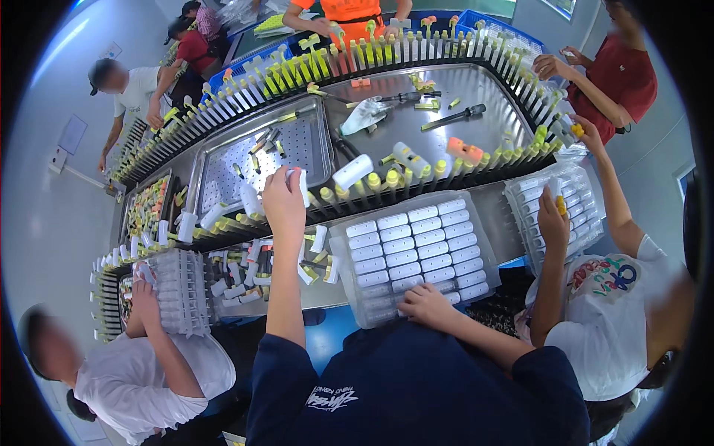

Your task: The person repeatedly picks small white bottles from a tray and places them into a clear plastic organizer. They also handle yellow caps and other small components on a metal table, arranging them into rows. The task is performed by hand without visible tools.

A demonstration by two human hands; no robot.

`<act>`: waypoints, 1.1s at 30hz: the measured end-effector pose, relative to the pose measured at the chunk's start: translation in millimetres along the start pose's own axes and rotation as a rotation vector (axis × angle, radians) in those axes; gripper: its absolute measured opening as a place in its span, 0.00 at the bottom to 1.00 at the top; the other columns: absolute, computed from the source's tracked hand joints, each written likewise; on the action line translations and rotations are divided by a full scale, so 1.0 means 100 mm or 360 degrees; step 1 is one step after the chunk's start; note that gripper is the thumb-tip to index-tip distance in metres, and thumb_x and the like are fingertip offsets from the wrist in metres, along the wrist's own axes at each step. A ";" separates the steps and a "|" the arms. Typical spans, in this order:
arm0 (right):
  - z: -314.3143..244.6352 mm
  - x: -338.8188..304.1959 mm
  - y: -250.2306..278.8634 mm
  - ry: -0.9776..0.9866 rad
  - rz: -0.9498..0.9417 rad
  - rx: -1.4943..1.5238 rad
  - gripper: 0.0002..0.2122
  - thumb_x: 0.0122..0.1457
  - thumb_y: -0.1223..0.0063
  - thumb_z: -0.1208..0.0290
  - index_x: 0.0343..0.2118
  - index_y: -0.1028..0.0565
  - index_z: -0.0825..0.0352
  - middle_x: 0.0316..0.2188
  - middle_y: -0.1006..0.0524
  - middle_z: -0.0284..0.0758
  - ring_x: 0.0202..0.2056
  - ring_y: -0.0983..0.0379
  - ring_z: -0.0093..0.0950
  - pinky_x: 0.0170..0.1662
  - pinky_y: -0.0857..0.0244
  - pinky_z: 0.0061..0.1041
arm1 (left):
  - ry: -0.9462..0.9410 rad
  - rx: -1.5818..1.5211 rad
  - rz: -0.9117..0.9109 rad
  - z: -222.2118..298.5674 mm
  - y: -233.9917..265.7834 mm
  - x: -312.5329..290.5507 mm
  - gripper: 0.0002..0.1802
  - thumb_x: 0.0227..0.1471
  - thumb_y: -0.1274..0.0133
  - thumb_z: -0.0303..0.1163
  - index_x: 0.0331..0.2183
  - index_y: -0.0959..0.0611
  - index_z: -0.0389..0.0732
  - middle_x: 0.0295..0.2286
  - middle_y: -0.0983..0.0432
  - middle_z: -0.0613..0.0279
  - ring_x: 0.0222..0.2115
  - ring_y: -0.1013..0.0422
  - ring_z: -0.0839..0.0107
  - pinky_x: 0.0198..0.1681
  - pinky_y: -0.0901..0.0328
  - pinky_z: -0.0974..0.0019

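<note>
**A:** ok so what's the left hand [284, 202] up to?

**B:** It's raised toward 11 o'clock of the view's centre, grip closed around the edge of a white piece [304, 189]. The piece sits on the 2-to-3 o'clock side of the fingers. Fingertips are mostly hidden behind the back of the hand, so I can't swear to the exact hold.

**A:** which way does it point?

**B:** Looks like its long axis runs about 12 to 6, leaning a touch toward 11. Seen nearly edge-on, just a slim strip. Compare the white shell [352, 172] up at its 2 o'clock, perched by the yellow-tipped posts [393, 178]: that one's tilted 8 to 2.

**A:** and the right hand [430, 306]?

**B:** Down around 5 o'clock, palm down, fingers loosely spread and pointing toward 10. Grip's relaxed, not closed on anything I can see. It rests on the near edge of a clear plastic tray [341, 279] on the tabletop [497, 217].

**A:** what's in the tray?

**B:** White oblong parts [398, 245], four columns, long axes almost 9 to 3 with the right ends nudged up. Loose black and yellow bits [251, 272] lie at the tray's 9 o'clock.
</note>
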State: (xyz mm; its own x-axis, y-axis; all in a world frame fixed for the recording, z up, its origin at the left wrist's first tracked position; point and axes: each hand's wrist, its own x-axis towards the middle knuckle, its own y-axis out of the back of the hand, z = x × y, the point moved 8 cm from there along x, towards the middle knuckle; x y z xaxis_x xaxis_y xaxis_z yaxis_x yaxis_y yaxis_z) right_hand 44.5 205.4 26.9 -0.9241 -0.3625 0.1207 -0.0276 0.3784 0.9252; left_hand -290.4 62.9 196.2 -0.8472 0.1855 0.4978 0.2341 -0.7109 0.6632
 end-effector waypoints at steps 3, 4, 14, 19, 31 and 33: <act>0.01 0.01 -0.10 0.0017 -0.0044 -0.0050 0.17 0.54 0.31 0.64 0.47 0.20 0.55 0.43 0.26 0.30 0.51 0.27 0.31 0.55 0.34 0.38 | -0.0180 0.0292 0.0093 -0.21 -0.06 0.05 0.21 0.71 0.47 0.40 0.50 0.16 0.31 0.41 0.18 0.39 0.43 0.23 0.39 0.46 0.29 0.43; 0.03 -0.01 -0.12 -0.0015 -0.0040 -0.0054 0.17 0.54 0.30 0.64 0.47 0.20 0.55 0.43 0.26 0.30 0.51 0.28 0.30 0.55 0.34 0.39 | -0.0138 0.0345 0.0043 -0.28 -0.09 0.08 0.21 0.71 0.48 0.40 0.51 0.17 0.32 0.41 0.18 0.39 0.43 0.23 0.39 0.47 0.29 0.43; 0.19 0.37 0.83 -0.0459 -0.0003 0.0839 0.23 0.62 0.36 0.68 0.58 0.26 0.68 0.53 0.21 0.47 0.55 0.23 0.49 0.57 0.28 0.45 | 0.0002 0.0878 -0.0366 -1.31 -0.10 0.39 0.28 0.59 0.36 0.50 0.52 0.21 0.41 0.36 0.15 0.45 0.39 0.19 0.40 0.40 0.27 0.40; 0.71 1.09 1.98 -0.0506 0.1087 0.0183 0.21 0.63 0.40 0.74 0.59 0.26 0.67 0.51 0.19 0.45 0.50 0.21 0.48 0.56 0.28 0.45 | -0.0279 0.0998 0.0210 -1.13 0.47 0.18 0.27 0.58 0.36 0.45 0.53 0.20 0.41 0.48 0.17 0.44 0.52 0.23 0.43 0.53 0.30 0.44; 0.59 2.51 1.38 0.0146 0.0747 -0.0505 0.30 0.59 0.39 0.72 0.66 0.30 0.63 0.66 0.27 0.36 0.67 0.31 0.37 0.70 0.41 0.51 | -0.0550 -0.0099 -0.0968 0.12 -0.70 -2.51 0.23 0.52 0.34 0.27 0.51 0.18 0.41 0.44 0.22 0.53 0.49 0.26 0.51 0.55 0.33 0.50; 0.37 2.33 1.22 0.0233 0.0663 -0.0503 0.34 0.61 0.38 0.69 0.72 0.34 0.61 0.73 0.34 0.36 0.73 0.39 0.38 0.77 0.55 0.57 | -0.0596 -0.0011 -0.0988 0.13 -0.77 -2.58 0.23 0.52 0.33 0.27 0.51 0.17 0.42 0.45 0.23 0.55 0.48 0.26 0.53 0.53 0.32 0.50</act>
State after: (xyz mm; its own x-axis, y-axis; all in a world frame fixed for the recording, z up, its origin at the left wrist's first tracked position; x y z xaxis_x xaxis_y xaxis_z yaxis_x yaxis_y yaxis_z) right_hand -188.6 198.5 155.0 -0.7688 -0.3600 0.5285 0.4667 0.2493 0.8486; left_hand -83.8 78.9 24.4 -0.6025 0.7753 0.1895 -0.2409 -0.4030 0.8829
